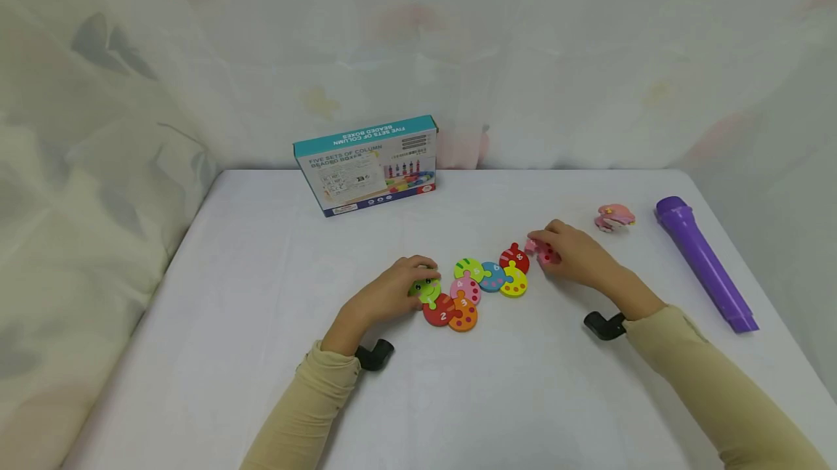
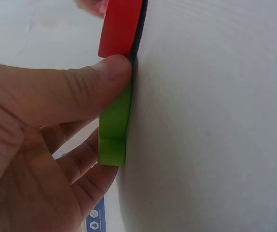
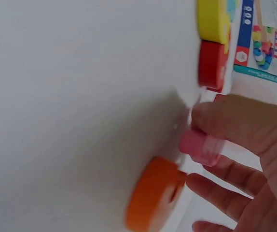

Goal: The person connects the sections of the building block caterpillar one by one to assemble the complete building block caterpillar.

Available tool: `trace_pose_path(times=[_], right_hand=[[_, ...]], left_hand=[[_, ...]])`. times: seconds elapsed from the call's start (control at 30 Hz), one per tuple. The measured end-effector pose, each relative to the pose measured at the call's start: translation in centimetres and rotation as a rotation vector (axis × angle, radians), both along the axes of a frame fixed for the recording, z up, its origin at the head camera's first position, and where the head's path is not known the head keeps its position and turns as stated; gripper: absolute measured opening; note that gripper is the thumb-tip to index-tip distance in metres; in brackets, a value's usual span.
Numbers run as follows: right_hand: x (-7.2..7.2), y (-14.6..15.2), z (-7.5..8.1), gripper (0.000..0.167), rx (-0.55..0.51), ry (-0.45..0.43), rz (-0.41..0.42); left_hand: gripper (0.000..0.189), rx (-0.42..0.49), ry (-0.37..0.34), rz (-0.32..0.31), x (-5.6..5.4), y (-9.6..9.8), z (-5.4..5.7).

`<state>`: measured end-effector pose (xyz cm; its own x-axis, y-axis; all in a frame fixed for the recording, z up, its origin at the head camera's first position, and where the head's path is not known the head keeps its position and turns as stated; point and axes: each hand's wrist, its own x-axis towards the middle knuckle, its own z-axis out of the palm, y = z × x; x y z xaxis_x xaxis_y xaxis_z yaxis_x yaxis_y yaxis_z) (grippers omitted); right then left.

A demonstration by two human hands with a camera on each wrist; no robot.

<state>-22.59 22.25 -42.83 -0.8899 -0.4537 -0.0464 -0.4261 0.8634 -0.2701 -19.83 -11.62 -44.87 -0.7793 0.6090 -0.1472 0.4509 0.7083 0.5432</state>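
My left hand (image 1: 386,290) grips the rim of a green smiling caterpillar-head puzzle piece (image 1: 426,288), thumb on the near edge and fingers on the far side. The head joins a red piece numbered 2 (image 1: 439,310), at the start of a zigzag chain. Orange (image 1: 463,314), pink (image 1: 466,290), green (image 1: 468,269), blue (image 1: 492,277), yellow (image 1: 515,282) and red (image 1: 514,259) pieces follow. Just right of the chain's end, my right hand (image 1: 575,256) pinches a pink dotted puzzle piece (image 1: 548,255). An orange piece (image 3: 153,198) lies beside that hand's fingers in the right wrist view.
A teal-topped toy box (image 1: 369,168) stands at the back of the white table (image 1: 248,296). Toward the right lie a small pink figure (image 1: 615,217) and a long purple tube (image 1: 706,263) with a wider head. A patterned cloth hangs behind.
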Motion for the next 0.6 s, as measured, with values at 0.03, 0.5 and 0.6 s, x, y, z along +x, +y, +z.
trace_pose_path(times=[0.03,0.5,0.6], right_hand=[[-0.2,-0.1,0.1,0.051,-0.015,-0.005,-0.005],[-1.8,-2.7,0.9,0.048,-0.056,-0.109,0.073],[-1.9,-3.0,1.0,0.045,-0.054,-0.104,0.099]], left_hand=[[0.047,0.001,-0.002,0.000,0.0,0.0,0.0],[0.047,0.003,-0.020,0.001,-0.1,0.1,0.1],[0.046,0.006,-0.016,-0.002,-0.1,0.0,0.1]])
